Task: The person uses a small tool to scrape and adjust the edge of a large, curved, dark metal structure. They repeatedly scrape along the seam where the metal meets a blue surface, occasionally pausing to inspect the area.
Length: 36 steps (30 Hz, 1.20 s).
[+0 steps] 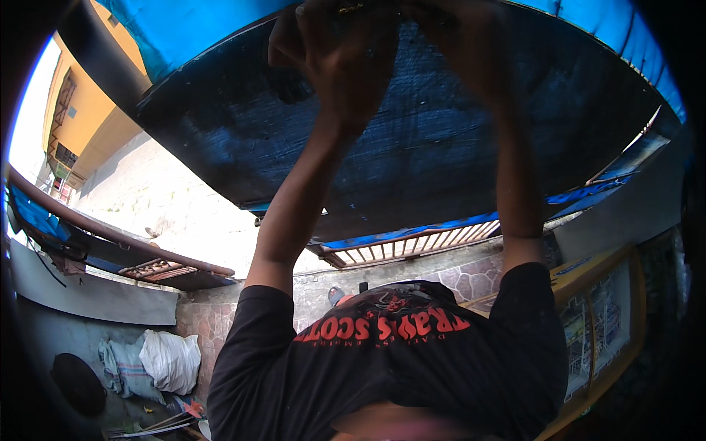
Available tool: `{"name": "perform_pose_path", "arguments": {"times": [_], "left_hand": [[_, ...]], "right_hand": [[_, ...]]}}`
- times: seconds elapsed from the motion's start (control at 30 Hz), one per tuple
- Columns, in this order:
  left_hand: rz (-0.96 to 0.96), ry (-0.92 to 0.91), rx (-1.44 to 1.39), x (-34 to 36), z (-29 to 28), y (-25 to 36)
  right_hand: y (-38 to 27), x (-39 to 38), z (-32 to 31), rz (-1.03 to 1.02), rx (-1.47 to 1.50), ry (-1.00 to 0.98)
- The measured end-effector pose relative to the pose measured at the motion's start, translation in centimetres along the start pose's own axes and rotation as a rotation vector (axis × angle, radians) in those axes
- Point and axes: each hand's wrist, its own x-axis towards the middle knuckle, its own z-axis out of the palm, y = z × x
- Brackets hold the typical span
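Observation:
Both my arms are raised toward the top edge of the view, in front of a large dark blue-black board with a rough, streaked surface. My left hand has its fingers curled in near the board's upper edge. Something dark with a small yellow bit shows by its fingertips, too shaded to name. Close to it on the right, my right hand reaches to the same edge; its fingers are dark and blurred, so its grip does not show. A bright blue tarp stretches above the board.
Below the board stands a slatted railing. At lower right is a wood-framed cabinet with glass panes. A white sack and a dark round object lie at lower left, under a curved brown rail.

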Motion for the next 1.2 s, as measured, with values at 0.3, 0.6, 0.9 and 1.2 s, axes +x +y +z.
{"name": "perform_pose_path", "arguments": {"times": [0.3,0.6,0.9,1.2], "left_hand": [[-0.033,-0.194,0.016,-0.2,-2.0,1.1],[0.185,-0.250,0.155,5.0,-2.8,0.4],[0.094,-0.224,0.066,4.2,-1.4,-0.2],[-0.037,-0.269,0.018,4.4,-1.7,1.1]], "right_hand": [[2.4,4.7,-2.0,-0.329,-0.040,-0.427],[2.8,3.5,-2.2,-0.199,0.151,-0.359],[2.3,3.1,-2.6,-0.217,-0.035,-0.328],[1.6,3.0,-2.6,-0.102,-0.103,-0.351]]}}
